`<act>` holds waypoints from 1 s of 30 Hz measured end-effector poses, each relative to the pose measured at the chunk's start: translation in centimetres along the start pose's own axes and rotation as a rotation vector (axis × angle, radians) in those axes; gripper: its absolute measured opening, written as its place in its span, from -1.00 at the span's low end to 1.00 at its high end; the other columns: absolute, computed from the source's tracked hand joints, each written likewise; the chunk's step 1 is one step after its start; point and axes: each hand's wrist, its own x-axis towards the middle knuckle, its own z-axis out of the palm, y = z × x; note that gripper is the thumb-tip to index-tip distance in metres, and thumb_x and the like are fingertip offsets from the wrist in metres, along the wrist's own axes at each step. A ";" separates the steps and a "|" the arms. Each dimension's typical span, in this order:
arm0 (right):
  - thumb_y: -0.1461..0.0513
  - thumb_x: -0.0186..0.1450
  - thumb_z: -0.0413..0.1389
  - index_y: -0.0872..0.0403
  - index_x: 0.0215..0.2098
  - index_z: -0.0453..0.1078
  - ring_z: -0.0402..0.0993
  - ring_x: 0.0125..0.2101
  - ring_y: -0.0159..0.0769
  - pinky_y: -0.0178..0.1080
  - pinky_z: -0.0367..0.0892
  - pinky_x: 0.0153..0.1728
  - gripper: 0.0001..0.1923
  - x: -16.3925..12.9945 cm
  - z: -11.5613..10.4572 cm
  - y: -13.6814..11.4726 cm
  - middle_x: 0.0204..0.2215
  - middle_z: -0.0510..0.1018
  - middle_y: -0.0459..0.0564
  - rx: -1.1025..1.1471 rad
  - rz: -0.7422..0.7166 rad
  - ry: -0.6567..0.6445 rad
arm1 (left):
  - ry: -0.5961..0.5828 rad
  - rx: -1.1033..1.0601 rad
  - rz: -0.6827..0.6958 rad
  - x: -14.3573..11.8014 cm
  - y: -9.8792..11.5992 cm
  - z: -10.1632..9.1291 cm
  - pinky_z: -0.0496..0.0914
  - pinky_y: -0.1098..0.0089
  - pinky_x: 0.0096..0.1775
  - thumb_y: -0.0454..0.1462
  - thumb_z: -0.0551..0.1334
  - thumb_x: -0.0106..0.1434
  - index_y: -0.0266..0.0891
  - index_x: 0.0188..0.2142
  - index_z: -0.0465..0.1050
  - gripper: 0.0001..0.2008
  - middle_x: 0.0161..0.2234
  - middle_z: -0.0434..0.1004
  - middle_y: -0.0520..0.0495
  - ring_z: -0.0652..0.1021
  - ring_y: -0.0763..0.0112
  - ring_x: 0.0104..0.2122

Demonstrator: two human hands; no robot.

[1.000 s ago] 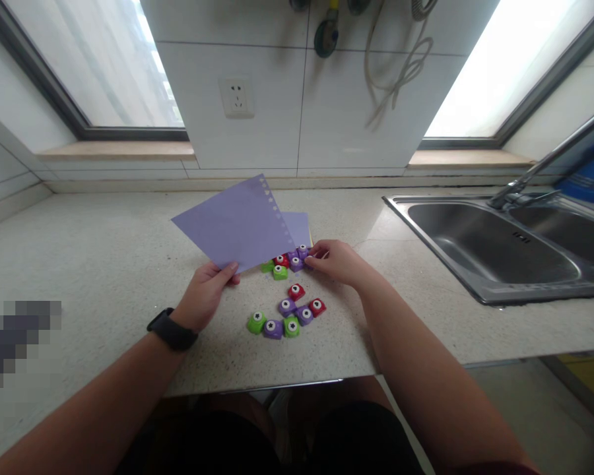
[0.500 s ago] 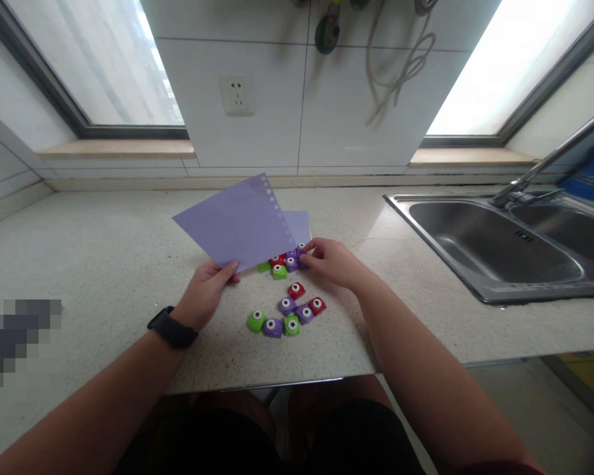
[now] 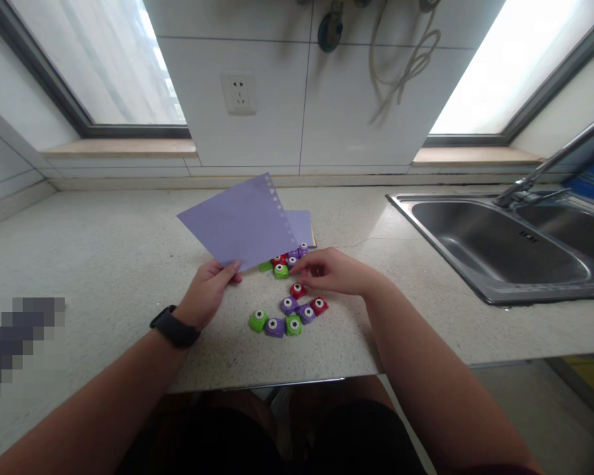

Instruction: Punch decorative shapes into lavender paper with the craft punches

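Lilac paper sheet [image 3: 237,224] is pinched at its lower corner in my left hand [image 3: 205,293], raised above the bench [image 3: 103,251]; thin, floppy, likely creases, so grip near the edge. My right hand [image 3: 334,272] curls loosely over small plastic punches [image 3: 290,260]; can't tell if it holds one.

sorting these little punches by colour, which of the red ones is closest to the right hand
The red punch lying alone in the middle, just under the right hand fingertips. The other reds sit farther off: one in the back cluster, one ending the front row.
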 end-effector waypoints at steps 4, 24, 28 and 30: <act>0.26 0.28 0.23 0.05 0.00 0.61 0.43 -0.41 -0.38 -0.29 0.30 -0.36 -0.68 -0.1 -0.3 -0.1 -0.35 0.58 -0.07 -0.035 -0.040 -0.036 | -0.003 0.004 -0.003 0.1 -0.1 0.0 0.27 0.30 -0.20 -0.02 0.35 0.26 -0.22 -0.48 0.53 -0.65 -0.49 0.50 0.00 0.43 0.34 -0.39; 0.29 0.19 0.28 0.06 -0.30 0.55 0.50 -0.37 -0.35 -0.29 0.37 -0.35 -0.92 -0.3 -0.1 -0.7 -0.31 0.62 -0.05 -0.014 -0.009 -0.036 | 0.005 0.021 0.000 -0.1 0.1 0.0 0.28 0.32 -0.21 -0.02 0.35 0.26 -0.22 -0.50 0.52 -0.64 -0.49 0.50 -0.01 0.44 0.34 -0.39; 0.24 0.24 0.27 0.07 -0.30 0.47 0.51 -0.39 -0.34 -0.28 0.36 -0.38 -0.91 -0.3 -0.1 -0.4 -0.36 0.63 -0.06 0.059 0.068 0.009 | 0.009 0.017 0.001 -0.1 0.2 0.1 0.28 0.31 -0.22 -0.01 0.35 0.25 -0.22 -0.50 0.52 -0.65 -0.50 0.49 0.00 0.43 0.34 -0.40; 0.22 0.25 0.28 0.06 -0.30 0.43 0.52 -0.36 -0.32 -0.26 0.37 -0.35 -0.88 -0.3 0.0 0.0 -0.32 0.64 -0.04 0.100 0.066 0.069 | 0.005 0.004 0.003 -0.1 0.2 0.2 0.28 0.31 -0.22 -0.02 0.35 0.25 -0.22 -0.49 0.52 -0.65 -0.50 0.49 0.00 0.43 0.34 -0.40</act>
